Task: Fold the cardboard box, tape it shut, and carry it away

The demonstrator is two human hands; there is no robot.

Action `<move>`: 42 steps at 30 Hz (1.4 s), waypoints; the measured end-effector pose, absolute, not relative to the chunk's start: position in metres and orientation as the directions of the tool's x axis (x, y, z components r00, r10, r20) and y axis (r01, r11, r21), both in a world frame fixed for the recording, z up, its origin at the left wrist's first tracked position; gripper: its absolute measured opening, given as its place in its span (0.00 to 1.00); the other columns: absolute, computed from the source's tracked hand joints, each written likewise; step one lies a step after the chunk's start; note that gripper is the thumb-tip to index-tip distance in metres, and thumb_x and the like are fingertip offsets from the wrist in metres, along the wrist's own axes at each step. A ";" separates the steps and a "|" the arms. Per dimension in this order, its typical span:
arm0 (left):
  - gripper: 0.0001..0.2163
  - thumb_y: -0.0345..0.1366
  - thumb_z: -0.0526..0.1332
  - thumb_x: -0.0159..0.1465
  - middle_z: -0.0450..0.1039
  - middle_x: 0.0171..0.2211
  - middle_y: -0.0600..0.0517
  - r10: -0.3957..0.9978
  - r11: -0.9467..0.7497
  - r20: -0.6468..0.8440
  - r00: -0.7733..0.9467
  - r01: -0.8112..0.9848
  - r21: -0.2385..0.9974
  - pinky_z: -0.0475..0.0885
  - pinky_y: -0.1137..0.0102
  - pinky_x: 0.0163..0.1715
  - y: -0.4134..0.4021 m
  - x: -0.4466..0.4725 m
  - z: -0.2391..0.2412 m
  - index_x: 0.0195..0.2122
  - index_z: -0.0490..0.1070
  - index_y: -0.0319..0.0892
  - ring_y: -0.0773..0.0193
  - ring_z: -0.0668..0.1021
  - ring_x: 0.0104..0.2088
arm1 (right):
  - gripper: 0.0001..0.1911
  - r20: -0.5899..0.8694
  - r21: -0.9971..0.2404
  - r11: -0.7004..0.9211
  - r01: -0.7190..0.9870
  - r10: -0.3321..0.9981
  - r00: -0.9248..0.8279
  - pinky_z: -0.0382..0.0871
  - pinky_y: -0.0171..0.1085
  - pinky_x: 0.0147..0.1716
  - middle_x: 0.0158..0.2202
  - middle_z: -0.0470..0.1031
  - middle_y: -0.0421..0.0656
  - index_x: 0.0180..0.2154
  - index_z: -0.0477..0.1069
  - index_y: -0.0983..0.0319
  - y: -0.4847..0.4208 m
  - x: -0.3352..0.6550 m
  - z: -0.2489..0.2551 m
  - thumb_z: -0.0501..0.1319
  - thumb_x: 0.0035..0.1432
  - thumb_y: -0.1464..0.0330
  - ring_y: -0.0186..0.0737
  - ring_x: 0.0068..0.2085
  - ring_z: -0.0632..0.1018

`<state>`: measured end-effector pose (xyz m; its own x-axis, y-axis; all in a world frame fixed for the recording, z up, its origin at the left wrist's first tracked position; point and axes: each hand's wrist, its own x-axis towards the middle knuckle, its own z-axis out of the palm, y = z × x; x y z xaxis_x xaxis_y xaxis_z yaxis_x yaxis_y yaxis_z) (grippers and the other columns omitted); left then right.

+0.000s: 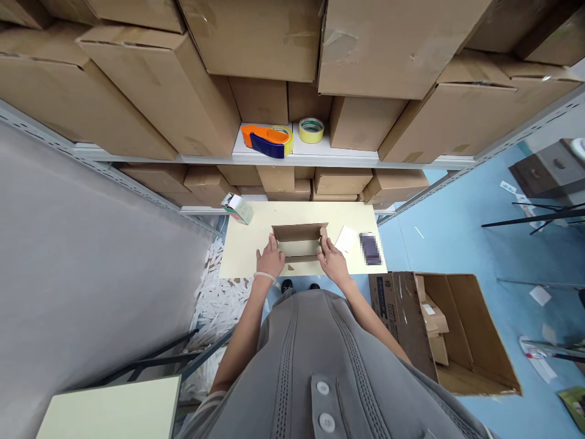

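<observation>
Brown cardboard open rectangular box (299,233), mid pale-yellow surface (244,250): right hand (334,262) grip clamped on right end; left hand (270,262) touches left end, clamping unclear. Even, light pressure should keep walls square.

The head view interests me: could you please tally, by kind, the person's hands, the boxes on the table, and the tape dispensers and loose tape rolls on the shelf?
Hands: 2 (left hand, right hand)
Boxes: 2 (open cardboard box, green-and-white carton)
Tape dispenser: 1
Loose tape roll: 1
Total: 6
</observation>
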<state>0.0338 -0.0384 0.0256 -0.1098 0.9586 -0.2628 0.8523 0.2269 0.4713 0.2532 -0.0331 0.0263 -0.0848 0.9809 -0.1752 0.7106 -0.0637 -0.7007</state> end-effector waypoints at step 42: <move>0.23 0.43 0.41 0.71 0.74 0.37 0.40 0.987 0.070 0.138 -0.088 0.989 0.133 0.64 0.60 0.42 0.007 0.047 -0.010 0.39 0.73 0.36 0.54 0.77 0.35 | 0.30 0.080 -0.213 -0.001 0.977 0.997 0.019 0.54 0.41 0.46 0.31 0.79 0.50 0.26 0.76 0.64 0.028 0.249 -0.011 0.42 0.69 0.61 0.41 0.31 0.76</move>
